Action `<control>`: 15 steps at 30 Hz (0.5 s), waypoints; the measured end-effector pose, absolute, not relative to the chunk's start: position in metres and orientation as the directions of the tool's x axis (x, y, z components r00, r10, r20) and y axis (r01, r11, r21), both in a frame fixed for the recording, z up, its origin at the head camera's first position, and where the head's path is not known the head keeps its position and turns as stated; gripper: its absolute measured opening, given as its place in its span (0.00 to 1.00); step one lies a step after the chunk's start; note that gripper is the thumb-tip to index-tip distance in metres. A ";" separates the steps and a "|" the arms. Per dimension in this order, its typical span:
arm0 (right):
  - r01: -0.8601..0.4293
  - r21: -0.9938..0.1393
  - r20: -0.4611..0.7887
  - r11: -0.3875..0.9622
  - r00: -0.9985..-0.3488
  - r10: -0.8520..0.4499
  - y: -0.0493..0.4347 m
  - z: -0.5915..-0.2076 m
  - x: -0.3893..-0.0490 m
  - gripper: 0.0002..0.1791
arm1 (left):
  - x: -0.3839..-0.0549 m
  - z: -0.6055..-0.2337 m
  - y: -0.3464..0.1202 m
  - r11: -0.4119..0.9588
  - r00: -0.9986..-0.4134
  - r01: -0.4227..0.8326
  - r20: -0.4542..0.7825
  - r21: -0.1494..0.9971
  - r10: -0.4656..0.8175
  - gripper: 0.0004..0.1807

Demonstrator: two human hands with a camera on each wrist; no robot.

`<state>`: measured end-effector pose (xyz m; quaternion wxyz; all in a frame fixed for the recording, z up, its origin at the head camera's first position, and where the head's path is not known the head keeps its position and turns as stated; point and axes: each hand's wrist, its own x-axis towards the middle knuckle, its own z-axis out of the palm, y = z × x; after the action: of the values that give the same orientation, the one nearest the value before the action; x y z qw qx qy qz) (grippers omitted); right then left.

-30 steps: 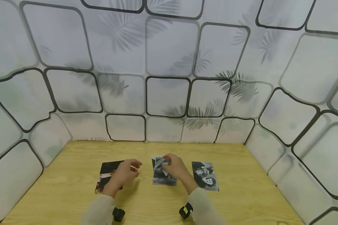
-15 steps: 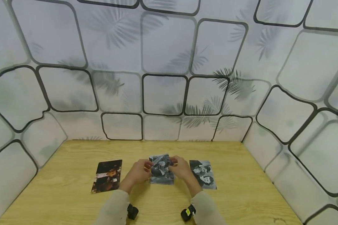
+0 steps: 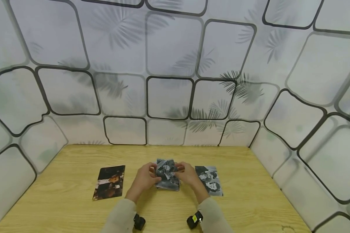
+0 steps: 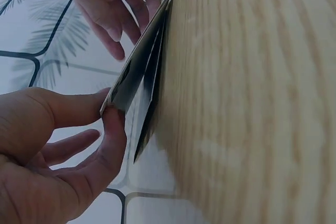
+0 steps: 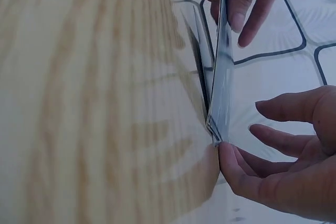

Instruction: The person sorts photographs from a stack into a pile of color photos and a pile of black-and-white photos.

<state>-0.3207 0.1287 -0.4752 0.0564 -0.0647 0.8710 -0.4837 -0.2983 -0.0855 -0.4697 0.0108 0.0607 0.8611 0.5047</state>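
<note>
In the head view a black-and-white photo (image 3: 165,168) is raised at its left side over another grey photo (image 3: 169,185) in the middle of the table. My left hand (image 3: 146,176) pinches its left edge between thumb and finger; the left wrist view shows the lifted photo (image 4: 137,59) tilted away from a sheet (image 4: 151,95) below. My right hand (image 3: 187,173) is at the opposite edge. In the right wrist view one fingertip (image 5: 226,153) touches the end of the photo (image 5: 223,77), while the other fingers are spread apart from it.
A dark colour photo (image 3: 109,183) lies to the left of the hands. On the right lies a black-and-white photo (image 3: 209,181) showing two figures. The wood-grain table (image 3: 61,207) meets patterned walls (image 3: 169,97) at its back and sides.
My left hand has moved right from over the dark photo to the middle one and grips its left edge. That photo has tilted up from the sheet below; my right hand stays at its right edge.
</note>
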 end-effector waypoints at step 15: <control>-0.042 -0.892 -0.063 0.450 -0.974 -0.216 0.135 -0.470 -0.319 0.25 | -0.297 -0.464 -0.095 0.625 -0.995 0.042 0.087 0.779 -0.042 0.22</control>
<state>-0.3192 0.1349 -0.4698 0.0837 -0.0760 0.8472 -0.5191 -0.2968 -0.0947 -0.4635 -0.0485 -0.0001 0.9002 0.4329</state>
